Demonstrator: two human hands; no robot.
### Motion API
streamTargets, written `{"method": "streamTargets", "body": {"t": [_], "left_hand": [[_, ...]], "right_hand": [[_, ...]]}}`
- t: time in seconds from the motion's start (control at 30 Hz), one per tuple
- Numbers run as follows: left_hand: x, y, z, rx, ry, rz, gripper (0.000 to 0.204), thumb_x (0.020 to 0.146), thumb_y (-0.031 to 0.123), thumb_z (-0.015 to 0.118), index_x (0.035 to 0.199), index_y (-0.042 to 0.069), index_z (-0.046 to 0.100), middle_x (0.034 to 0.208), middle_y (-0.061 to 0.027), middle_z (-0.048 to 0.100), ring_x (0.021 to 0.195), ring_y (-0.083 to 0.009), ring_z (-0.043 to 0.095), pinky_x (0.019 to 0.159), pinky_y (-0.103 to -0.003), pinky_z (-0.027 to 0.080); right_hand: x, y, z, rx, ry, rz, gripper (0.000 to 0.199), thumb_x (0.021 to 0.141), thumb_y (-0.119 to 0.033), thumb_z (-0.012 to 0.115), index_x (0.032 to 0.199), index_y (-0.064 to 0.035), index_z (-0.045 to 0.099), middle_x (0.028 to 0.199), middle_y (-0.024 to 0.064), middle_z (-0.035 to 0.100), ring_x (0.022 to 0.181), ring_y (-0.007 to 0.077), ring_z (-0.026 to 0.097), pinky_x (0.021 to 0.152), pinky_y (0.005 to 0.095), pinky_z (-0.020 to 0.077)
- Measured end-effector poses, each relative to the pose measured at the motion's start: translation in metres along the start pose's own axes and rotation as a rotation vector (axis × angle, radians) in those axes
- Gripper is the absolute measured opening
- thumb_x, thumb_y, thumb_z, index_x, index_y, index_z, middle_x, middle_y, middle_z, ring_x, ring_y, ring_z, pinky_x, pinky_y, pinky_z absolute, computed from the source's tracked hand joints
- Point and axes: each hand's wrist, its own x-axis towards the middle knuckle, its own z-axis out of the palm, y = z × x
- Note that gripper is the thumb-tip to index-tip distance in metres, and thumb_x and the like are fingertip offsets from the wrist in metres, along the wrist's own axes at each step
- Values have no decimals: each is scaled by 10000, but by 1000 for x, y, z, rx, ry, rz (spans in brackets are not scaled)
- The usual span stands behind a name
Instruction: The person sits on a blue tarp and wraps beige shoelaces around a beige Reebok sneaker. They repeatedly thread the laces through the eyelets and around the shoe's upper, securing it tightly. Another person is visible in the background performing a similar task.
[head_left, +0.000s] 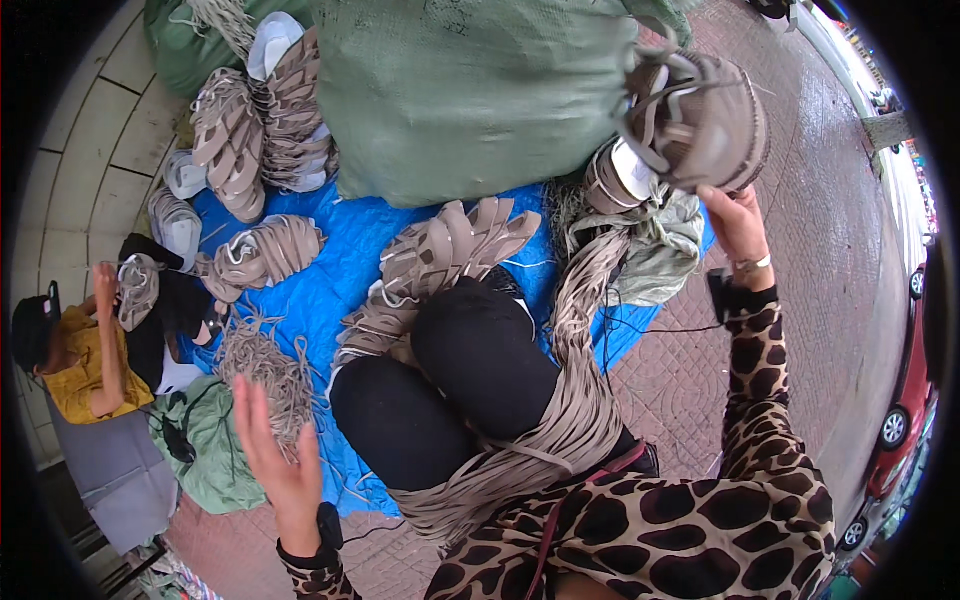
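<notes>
My right hand (pixel 738 222) is raised at the right and grips a round tied bundle of taupe shoe uppers (pixel 700 118) from below. My left hand (pixel 272 452) hovers open at the lower left, palm toward me, fingers spread, just in front of a heap of loose tan strips (pixel 262 372). A long sheaf of tan strips (pixel 575 400) drapes over my lap and black-clad knees (pixel 470 370). More stacked taupe shoe uppers (pixel 440 255) lie on the blue tarp (pixel 335 285) just beyond my knees.
A big green sack (pixel 470 90) stands at the back, with stacks of taupe pieces (pixel 265 120) to its left. Another person in yellow (pixel 85 350) sits at the far left holding a bundle. Brick paving lies to the right, with parked cars (pixel 900 420) at the edge.
</notes>
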Motion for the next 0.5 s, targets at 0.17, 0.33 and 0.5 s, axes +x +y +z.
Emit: {"method": "streamTargets", "body": {"t": [0.17,0.33,0.5], "left_hand": [[-10,-24,12,59,-50,-123,567,893,72,611,1423,-20,431,1501,-247,376,1378,-407,387,1132,-483,315],[-14,-40,23,90,-135,-185,536,897,54,601,1407,-24,453,1490,-236,396,1370,-396,403,1130,-466,323],[-4,-58,37,79,-200,-235,496,883,30,604,1366,-24,502,1450,-237,445,1336,-391,442,1111,-453,350]], "right_hand": [[33,53,-109,-1488,175,-416,289,792,-83,699,1073,-151,694,1111,40,680,1096,299,577,899,449,430],[49,151,-166,-1799,211,-277,304,791,-143,669,1085,-213,701,1143,-28,681,1142,237,570,973,471,372],[79,262,-158,-1600,-159,134,392,737,-222,738,1127,-234,697,1154,5,680,1207,236,537,1028,449,364]]}}
